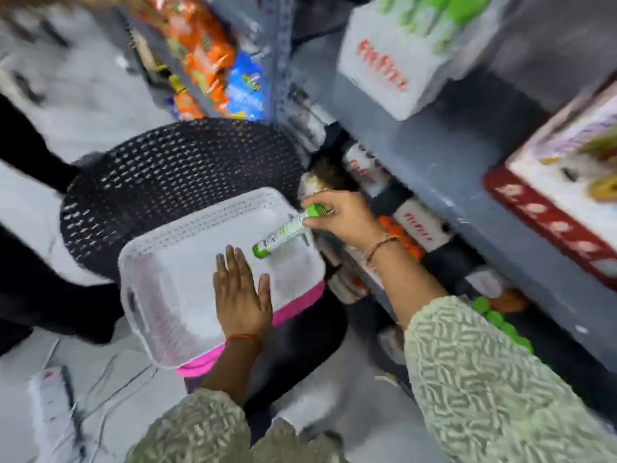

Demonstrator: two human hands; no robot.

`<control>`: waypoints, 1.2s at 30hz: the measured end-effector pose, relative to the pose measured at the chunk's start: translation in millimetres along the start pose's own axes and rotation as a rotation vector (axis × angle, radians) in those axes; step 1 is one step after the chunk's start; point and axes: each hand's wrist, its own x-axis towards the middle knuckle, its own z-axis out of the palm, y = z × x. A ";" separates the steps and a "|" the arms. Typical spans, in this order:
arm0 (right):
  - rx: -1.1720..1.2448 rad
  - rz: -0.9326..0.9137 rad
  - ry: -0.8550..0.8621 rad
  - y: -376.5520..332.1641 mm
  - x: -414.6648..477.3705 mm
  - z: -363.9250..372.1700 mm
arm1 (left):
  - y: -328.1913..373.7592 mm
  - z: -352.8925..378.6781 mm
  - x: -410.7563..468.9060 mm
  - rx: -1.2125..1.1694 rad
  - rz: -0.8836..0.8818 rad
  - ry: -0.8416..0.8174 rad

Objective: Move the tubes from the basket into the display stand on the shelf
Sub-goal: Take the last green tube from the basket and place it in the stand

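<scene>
The basket (pixel 173 295) is translucent white plastic, its walls perforated and its floor smooth and faintly glossy. It sits on a black plastic chair (pixel 173 172) with a woven-look, matt seat. The tube (pixel 283 233) looks like glossy plastic with a green cap. The sleeve (pixel 494 382) is pale green cloth, raised and textured. The shelf (pixel 444 155) looks like grey painted metal, matt.

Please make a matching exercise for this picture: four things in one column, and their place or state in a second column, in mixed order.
1. tube
2. left hand
3. white basket
4. display stand

A. flat, palm down, over the basket
B. on the black stool
C. held in the right hand
D. up on the grey shelf

Pairs: 1-C, 2-A, 3-B, 4-D
</scene>
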 end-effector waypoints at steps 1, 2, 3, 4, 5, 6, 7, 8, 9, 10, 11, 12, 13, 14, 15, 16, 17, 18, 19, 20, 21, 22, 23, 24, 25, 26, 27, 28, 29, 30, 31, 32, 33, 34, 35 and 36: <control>-0.054 0.003 0.037 -6.7 -16.4 -28.7 | 26.6 1.7 9.6 -0.021 0.080 -0.001; -0.110 0.009 0.087 -11.9 -33.9 -58.5 | 53.7 4.1 18.1 -0.039 0.157 -0.001; -0.161 0.012 0.152 -17.2 -51.6 -88.4 | 81.1 6.5 24.8 -0.058 0.227 -0.003; -0.206 0.015 0.201 -23.0 -66.6 -114.2 | 103.2 8.3 29.7 -0.079 0.285 0.000; -0.250 0.023 0.246 -29.9 -84.7 -142.1 | 128.5 10.5 31.9 -0.107 0.360 0.003; -0.289 0.032 0.278 -37.2 -102.7 -168.1 | 152.7 13.2 31.7 -0.134 0.441 0.004; -0.332 0.050 0.301 -43.4 -119.9 -192.3 | 175.6 16.5 29.8 -0.157 0.515 -0.001; -0.382 0.069 0.320 -48.8 -135.2 -215.4 | 197.6 20.7 27.0 -0.176 0.579 -0.015; -0.431 0.090 0.331 -53.2 -146.5 -234.9 | 215.6 25.0 24.2 -0.192 0.625 -0.035; -0.480 0.113 0.357 -56.7 -158.1 -253.9 | 234.2 30.3 20.7 -0.204 0.676 -0.055; -0.540 0.133 0.390 -59.5 -166.5 -269.8 | 249.4 36.3 17.1 -0.210 0.722 -0.073; -0.599 0.149 0.419 -61.1 -172.1 -283.5 | 261.9 43.1 14.5 -0.212 0.756 -0.090; -0.641 0.162 0.437 -62.0 -175.8 -295.1 | 272.0 49.7 12.5 -0.206 0.780 -0.113; -0.666 0.172 0.432 -62.5 -176.2 -303.3 | 277.7 56.0 11.9 -0.192 0.796 -0.135; -0.685 0.189 0.417 -62.8 -175.9 -310.1 | 281.7 61.6 11.8 -0.170 0.812 -0.157; -0.697 0.208 0.402 -62.2 -174.0 -314.6 | 282.9 67.2 12.6 -0.142 0.829 -0.171; -0.706 0.227 0.395 -60.9 -170.3 -317.2 | 281.5 72.0 14.8 -0.107 0.839 -0.177; -0.721 0.247 0.394 -58.3 -165.5 -318.5 | 279.1 76.2 17.8 -0.067 0.847 -0.184; -0.745 0.263 0.401 -55.3 -160.0 -318.3 | 275.9 79.0 20.3 -0.028 0.852 -0.190; -0.766 0.278 0.423 -51.7 -154.1 -318.4 | 273.3 81.6 23.0 0.004 0.863 -0.196; -0.781 0.290 0.452 -48.6 -148.9 -318.2 | 271.0 83.7 24.7 0.028 0.874 -0.198; -0.788 0.303 0.481 -46.5 -143.9 -318.0 | 269.7 85.5 25.6 0.049 0.883 -0.199; -0.788 0.315 0.507 -44.9 -139.6 -317.8 | 269.1 86.4 25.8 0.070 0.883 -0.202; -0.782 0.323 0.528 -43.9 -135.2 -317.7 | 268.7 87.3 26.0 0.087 0.880 -0.207; -0.770 0.330 0.542 -42.9 -131.4 -318.0 | 269.0 87.2 25.8 0.099 0.875 -0.211; -0.747 0.334 0.550 -41.6 -128.9 -318.3 | 269.1 87.1 24.9 0.110 0.872 -0.215; -0.715 0.337 0.558 -40.9 -125.9 -318.9 | 269.2 87.0 24.9 0.121 0.869 -0.218; -0.686 0.345 0.559 -40.4 -123.4 -319.5 | 269.2 86.9 25.1 0.132 0.868 -0.220; -0.674 0.354 0.547 -40.4 -121.9 -320.2 | 269.7 86.4 24.8 0.138 0.867 -0.223; -0.676 0.359 0.523 -40.5 -120.5 -320.5 | 269.8 85.8 24.5 0.140 0.863 -0.226; -0.685 0.357 0.492 -41.4 -119.6 -321.0 | 270.1 85.2 24.0 0.141 0.860 -0.230; -0.692 0.355 0.463 -42.1 -119.1 -321.7 | 270.4 84.5 23.3 0.144 0.858 -0.234; -0.696 0.355 0.446 -42.4 -118.7 -322.5 | 270.5 84.0 22.8 0.149 0.857 -0.240; -0.699 0.354 0.443 -42.3 -118.3 -323.5 | 270.6 83.5 22.4 0.154 0.856 -0.243; -0.702 0.348 0.452 -42.1 -118.1 -324.1 | 271.0 83.2 22.5 0.159 0.855 -0.246; -0.707 0.339 0.468 -42.0 -118.4 -324.1 | 271.3 83.0 22.7 0.163 0.856 -0.247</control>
